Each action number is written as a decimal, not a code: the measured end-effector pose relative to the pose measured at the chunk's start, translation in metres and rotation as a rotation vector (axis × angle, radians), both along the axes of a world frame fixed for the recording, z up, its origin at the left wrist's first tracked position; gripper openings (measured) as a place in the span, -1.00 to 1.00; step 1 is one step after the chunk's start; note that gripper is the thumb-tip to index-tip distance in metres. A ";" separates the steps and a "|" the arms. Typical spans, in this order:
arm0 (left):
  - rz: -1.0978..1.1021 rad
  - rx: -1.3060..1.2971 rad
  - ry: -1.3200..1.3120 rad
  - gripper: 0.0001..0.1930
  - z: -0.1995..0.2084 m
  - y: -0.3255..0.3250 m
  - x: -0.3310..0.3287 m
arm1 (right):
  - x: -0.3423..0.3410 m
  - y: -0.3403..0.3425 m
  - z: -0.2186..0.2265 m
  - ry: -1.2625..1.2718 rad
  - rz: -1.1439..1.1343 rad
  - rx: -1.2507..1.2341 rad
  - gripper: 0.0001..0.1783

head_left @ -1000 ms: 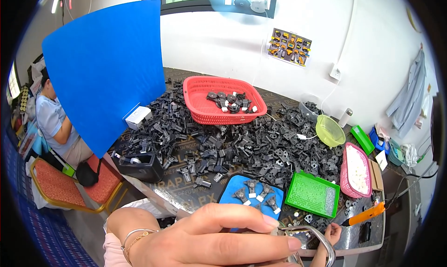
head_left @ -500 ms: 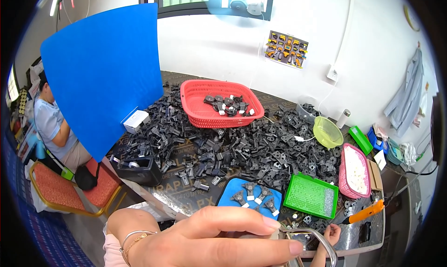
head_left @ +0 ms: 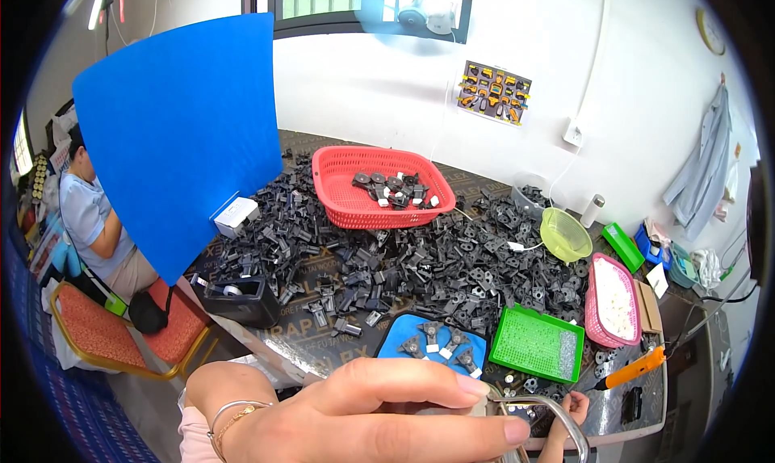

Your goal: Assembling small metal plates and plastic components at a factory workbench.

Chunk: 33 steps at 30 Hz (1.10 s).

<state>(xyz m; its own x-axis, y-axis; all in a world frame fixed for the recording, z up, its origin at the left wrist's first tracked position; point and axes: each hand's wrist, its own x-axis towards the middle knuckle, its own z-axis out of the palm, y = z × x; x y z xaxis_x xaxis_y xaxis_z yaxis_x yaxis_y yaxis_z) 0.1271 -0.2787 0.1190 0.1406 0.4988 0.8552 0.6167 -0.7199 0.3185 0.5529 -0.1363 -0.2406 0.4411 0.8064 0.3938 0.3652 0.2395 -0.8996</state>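
Observation:
My left hand (head_left: pixel 379 410), with a bangle at its wrist, spreads large across the lower middle. Its fingers are bent around a metal object with a bent, shiny rod (head_left: pixel 565 419); most of that object lies hidden under the hand. Small on the right, my right hand (head_left: pixel 573 406) is by the table's front edge with curled fingers. Whatever they may hold is too small to make out. An orange pen-shaped tool (head_left: pixel 632 369) with a black tip is close to it. Beyond the left hand, a blue mat (head_left: pixel 395 334) bears several dark, pronged parts (head_left: pixel 458 339) with white ends.
Loose black parts (head_left: pixel 452 273) heap across the table. A red basket (head_left: pixel 383 217) with similar parts stands behind. On the right are a green tray (head_left: pixel 525 346), a pink basket (head_left: pixel 601 301) and a yellow bowl (head_left: pixel 565 237). Past a blue panel (head_left: pixel 182 132) sits another person (head_left: pixel 97 221).
The view has shifted a little, so the table's things sit slightly lower. Both hands stay almost where they were.

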 end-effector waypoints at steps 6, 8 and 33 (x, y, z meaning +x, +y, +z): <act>-0.448 0.028 0.103 -0.73 0.019 0.008 -0.020 | 0.003 0.001 -0.005 -0.020 -0.001 0.023 -0.90; -0.449 -0.001 0.127 -0.73 0.021 0.008 -0.021 | 0.002 0.002 -0.005 -0.007 -0.002 0.022 -0.90; -0.417 0.096 0.120 -0.73 0.024 0.009 -0.015 | -0.004 0.001 0.001 -0.011 -0.031 0.066 -0.89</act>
